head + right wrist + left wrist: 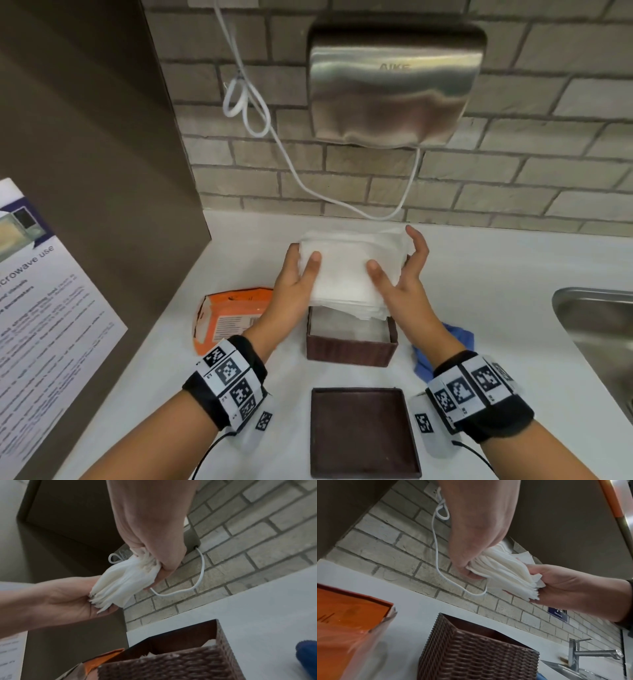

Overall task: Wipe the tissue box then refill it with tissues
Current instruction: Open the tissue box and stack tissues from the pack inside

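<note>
Both hands hold one stack of white tissues [349,270] in the air above the open tissue box [351,346]. The left hand [294,277] grasps the stack's left end, thumb on top and fingers [471,573] curled beneath. The right hand [406,274] grasps the right end, thumb on top; in the head view its upper fingers [419,243] stand raised, while the right wrist view shows the lower fingers bunching that end of the stack. The stack's near edge hangs just over the box's rear rim, not resting inside.

The tissue box is brown and woven, stands upright on the white tabletop [513,308] and already contains a layer of white tissue. Its brown lid [363,431] lies flat on the tabletop, just in front of the box and apart from it. An orange tissue packet [229,315], torn open, lies left of the box. A blue cloth [445,346] lies right of the box, partly hidden by the right forearm. A steel sink [596,322] sits at the right edge. A hand dryer [394,82] is mounted on the brick wall behind.
</note>
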